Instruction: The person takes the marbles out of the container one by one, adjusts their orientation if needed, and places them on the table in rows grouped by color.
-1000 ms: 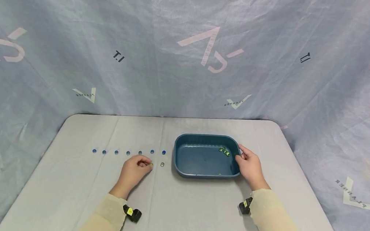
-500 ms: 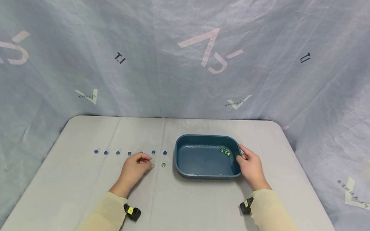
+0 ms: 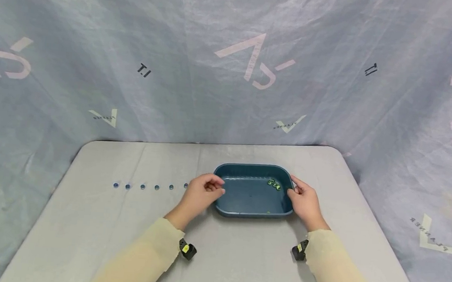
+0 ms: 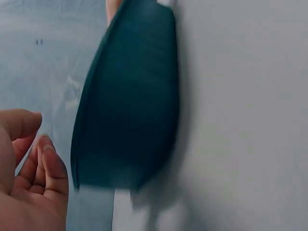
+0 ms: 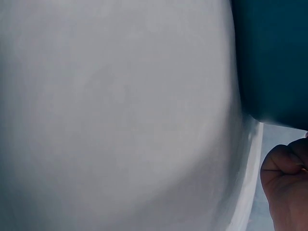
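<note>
shifted left hand (image 3: 201, 195) from blue beads (image 3: 156, 187) to left rim of tray (image 3: 245, 199) on counter (image 3: 240, 254); holding nothing visible in loosely curled fingers (image 4: 55, 173). gripping right rim with right hand (image 3: 305, 205). best steady tray and pinch green beads (image 3: 275, 185) singly from far-right corner.

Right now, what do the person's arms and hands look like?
The left hand and right hand wear no gloves. Long, pale yellow sleeves, plain as far as shows, end near the wrists. Each wrist carries a small black device with a yellow patch; no cable is visible.
</note>
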{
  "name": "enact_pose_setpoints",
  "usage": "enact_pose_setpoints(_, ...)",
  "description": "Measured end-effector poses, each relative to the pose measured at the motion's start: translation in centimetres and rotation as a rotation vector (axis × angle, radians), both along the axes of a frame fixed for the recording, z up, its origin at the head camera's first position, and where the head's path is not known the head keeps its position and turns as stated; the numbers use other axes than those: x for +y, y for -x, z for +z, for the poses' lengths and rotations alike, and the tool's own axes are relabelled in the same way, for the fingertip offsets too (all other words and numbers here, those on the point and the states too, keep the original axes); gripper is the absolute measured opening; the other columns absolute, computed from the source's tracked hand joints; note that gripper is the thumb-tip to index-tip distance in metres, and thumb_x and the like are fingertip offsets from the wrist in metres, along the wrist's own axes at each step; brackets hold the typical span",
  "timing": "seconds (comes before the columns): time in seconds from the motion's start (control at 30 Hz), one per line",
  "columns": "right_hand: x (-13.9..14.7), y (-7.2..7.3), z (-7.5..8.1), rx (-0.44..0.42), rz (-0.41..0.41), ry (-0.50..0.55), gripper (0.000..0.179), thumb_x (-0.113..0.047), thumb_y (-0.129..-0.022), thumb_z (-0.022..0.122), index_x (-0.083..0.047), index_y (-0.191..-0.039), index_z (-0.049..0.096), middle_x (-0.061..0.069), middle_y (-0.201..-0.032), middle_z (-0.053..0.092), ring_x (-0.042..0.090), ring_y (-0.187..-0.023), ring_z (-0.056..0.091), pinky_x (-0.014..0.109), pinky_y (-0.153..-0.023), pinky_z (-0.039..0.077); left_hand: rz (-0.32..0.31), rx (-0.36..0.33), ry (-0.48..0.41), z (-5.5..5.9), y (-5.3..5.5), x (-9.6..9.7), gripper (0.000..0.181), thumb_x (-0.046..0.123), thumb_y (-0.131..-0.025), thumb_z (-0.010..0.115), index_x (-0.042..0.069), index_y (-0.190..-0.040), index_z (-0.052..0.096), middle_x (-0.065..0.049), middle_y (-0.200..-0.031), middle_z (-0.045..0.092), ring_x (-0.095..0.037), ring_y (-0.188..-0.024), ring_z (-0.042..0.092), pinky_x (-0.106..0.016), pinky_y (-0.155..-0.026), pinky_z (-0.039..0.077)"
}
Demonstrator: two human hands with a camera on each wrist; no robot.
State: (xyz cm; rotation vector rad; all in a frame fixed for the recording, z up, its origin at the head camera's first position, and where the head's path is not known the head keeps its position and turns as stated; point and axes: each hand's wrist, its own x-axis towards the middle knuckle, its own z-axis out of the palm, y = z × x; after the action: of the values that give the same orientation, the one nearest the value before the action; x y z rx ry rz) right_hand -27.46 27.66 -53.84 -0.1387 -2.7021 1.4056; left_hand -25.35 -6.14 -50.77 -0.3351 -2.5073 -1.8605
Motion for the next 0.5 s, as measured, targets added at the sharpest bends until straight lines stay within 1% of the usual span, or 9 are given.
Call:
enact_pose_setpoints(0.13, 0.0, 0.0, 0.0, -0.002, 0.001, -0.004, 0.052, -0.008, -0.100, 0.060, -0.003, -0.151, 0.051, 0.003, -0.072, 0.047, 0.018, -0.059, 0.042, 0.028, -0.054, 0.037, -0.070, 0.007, -0.010, 0.3, 0.3, 2.7, 0.013, 0.008, -0.092, 0.078, 0.016, -0.102, 0.073, 0.000, -0.096, 0.066, -0.018, -0.086, 0.062, -0.031, -0.075, 0.054)
enact_pose_setpoints(0.23, 0.0, 0.0, 0.1, -0.006, 0.002, 0.002, 0.052, -0.007, -0.100, 0.059, -0.002, -0.151, 0.051, 0.003, -0.072, 0.046, 0.018, -0.059, 0.041, 0.028, -0.053, 0.037, -0.104, 0.007, -0.010, 0.5, 0.6, 4.5, 0.013, 0.011, -0.094, 0.077, 0.018, -0.104, 0.073, 0.003, -0.098, 0.066, -0.017, -0.087, 0.062, -0.032, -0.076, 0.054)
enact_pose_setpoints(0.4, 0.0, 0.1, 0.1, -0.015, 0.001, 0.006, 0.052, -0.007, -0.100, 0.059, -0.003, -0.151, 0.051, 0.003, -0.072, 0.046, 0.017, -0.058, 0.040, 0.028, -0.053, 0.037, -0.132, -0.006, -0.038, 0.8, 1.2, 7.1, 0.016, 0.014, -0.096, 0.076, 0.018, -0.111, 0.073, 0.003, -0.102, 0.065, -0.015, -0.090, 0.061, -0.030, -0.079, 0.054)
enact_pose_setpoints(0.5, 0.0, 0.1, 0.1, -0.016, -0.001, -0.001, 0.052, -0.007, -0.100, 0.060, -0.003, -0.151, 0.051, 0.003, -0.071, 0.045, 0.017, -0.058, 0.040, 0.028, -0.053, 0.036, -0.145, -0.006, -0.054, 1.2, 1.5, 8.5, 0.016, 0.015, -0.096, 0.077, 0.017, -0.111, 0.073, 0.002, -0.103, 0.064, -0.014, -0.090, 0.061, -0.029, -0.080, 0.054)
